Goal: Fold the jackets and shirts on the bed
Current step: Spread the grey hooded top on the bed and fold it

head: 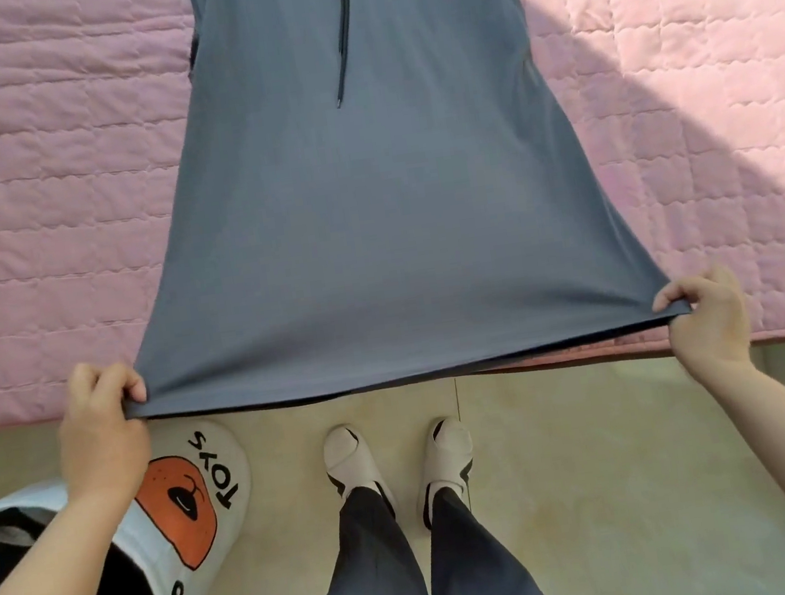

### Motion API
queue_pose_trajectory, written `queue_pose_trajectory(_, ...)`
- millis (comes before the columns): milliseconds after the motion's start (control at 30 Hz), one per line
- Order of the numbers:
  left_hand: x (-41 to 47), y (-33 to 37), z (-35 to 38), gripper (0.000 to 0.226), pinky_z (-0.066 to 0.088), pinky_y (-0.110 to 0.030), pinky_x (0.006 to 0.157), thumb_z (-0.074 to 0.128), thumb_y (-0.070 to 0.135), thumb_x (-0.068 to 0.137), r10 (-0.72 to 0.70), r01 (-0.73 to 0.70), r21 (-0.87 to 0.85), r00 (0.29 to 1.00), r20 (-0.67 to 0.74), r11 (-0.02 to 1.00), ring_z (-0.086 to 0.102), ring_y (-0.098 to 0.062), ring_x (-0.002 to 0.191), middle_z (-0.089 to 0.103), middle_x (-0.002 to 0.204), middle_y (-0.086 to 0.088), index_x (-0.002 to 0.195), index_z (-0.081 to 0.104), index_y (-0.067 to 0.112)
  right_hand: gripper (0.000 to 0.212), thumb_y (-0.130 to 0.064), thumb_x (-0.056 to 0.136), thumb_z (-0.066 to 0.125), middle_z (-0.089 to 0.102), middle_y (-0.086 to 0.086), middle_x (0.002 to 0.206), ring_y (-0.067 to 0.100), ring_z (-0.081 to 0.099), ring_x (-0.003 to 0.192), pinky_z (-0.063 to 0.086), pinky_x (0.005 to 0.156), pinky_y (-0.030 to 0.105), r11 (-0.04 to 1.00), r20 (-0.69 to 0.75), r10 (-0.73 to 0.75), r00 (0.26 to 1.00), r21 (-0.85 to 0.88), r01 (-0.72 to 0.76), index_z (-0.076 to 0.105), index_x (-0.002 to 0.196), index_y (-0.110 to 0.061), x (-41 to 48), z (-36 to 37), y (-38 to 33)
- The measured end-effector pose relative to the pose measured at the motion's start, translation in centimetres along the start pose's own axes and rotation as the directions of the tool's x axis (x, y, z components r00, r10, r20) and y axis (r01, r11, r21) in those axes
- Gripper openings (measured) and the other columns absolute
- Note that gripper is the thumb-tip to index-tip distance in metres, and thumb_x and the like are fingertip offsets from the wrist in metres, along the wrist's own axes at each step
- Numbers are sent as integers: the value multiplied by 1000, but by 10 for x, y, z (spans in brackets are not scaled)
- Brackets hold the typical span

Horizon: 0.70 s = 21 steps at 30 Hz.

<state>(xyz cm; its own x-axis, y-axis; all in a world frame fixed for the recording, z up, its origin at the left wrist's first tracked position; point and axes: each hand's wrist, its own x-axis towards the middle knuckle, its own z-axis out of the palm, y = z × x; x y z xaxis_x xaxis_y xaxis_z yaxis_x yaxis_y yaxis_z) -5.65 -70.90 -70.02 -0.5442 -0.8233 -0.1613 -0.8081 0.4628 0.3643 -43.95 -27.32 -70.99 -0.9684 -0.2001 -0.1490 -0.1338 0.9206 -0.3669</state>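
Lower left: a white fabric bin (233, 468) printed "TOYS" beside an orange face, holding dark and grey cloth (8, 537). Centre: a blue-grey hooded top (369, 210), smooth and drawn taut, lies lengthwise on the pink quilted bed (45, 218), a dark drawstring (343, 39) running down its upper part. The left hand (101, 415) pinches one hem corner and the right hand (705, 321) the other. The hem just overhangs the bed edge. Bare quilt flanks the top on both sides; pale floor (603, 469) lies open to the right of the slippered feet (351, 457).
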Motion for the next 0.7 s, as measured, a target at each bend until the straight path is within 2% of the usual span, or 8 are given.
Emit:
queue_pose_trajectory(133,-25,-3,6,51,41,-41,62,51,-29,60,10,-14,26,993,120,1000,47,-32,77,34,99,0,89,49,13,46,27,61,41,51,12,89,32,52,89,33,76,28,998,107,6,994,55,-12,59,66,-14,-8,7,10)
queue_pose_trajectory(300,-41,-6,18,82,46,-40,56,52,-28,60,71,-100,107,967,243,989,52,-35,89,37,127,-12,125,52,22,42,23,57,40,54,6,82,28,50,81,33,72,29,994,-60,-48,997,90,54,55,76,-11,-19,9,2)
queue_pose_trajectory(433,-41,-14,31,81,47,-35,60,49,-15,73,40,-125,177,907,419,976,51,-25,87,41,127,-2,137,40,35,43,20,65,42,59,10,97,32,52,94,37,78,36,997,189,49,981,-67,-37,60,86,-13,-24,21,16)
queue_pose_trajectory(500,-37,-14,36,73,49,-37,68,60,-4,79,55,-169,189,868,494,967,49,-22,94,43,121,-1,140,42,32,41,15,70,47,57,15,111,34,50,107,40,89,41,993,313,50,948,-115,-14,64,99,-9,-21,25,18)
queue_pose_trajectory(567,-32,-15,39,71,50,-42,79,74,11,76,57,-225,252,841,538,941,47,-26,104,45,120,-4,139,47,28,39,3,75,53,48,13,125,34,43,120,39,97,45,965,343,131,930,-259,-40,65,109,-13,-20,25,12)
queue_pose_trajectory(600,-31,-11,40,70,49,-44,81,76,9,71,51,-235,287,847,529,929,46,-28,105,46,118,-6,135,52,26,36,-1,77,53,46,12,130,35,41,123,38,98,46,946,289,172,942,-314,-76,66,108,-15,-20,22,5)
queue_pose_trajectory(667,-28,2,42,53,47,-46,76,71,-5,63,108,-241,286,905,412,927,46,-31,97,48,108,-6,110,66,17,30,2,78,51,48,14,128,37,43,119,38,95,47,959,125,132,983,-267,-95,69,98,-12,-20,21,-13)
queue_pose_trajectory(700,-27,13,44,44,46,-46,73,69,-10,62,165,-261,255,924,344,931,48,-32,93,49,103,-7,99,68,14,29,5,76,50,51,15,120,37,46,114,39,93,46,981,81,44,996,-192,-28,68,93,-10,-19,24,-24)
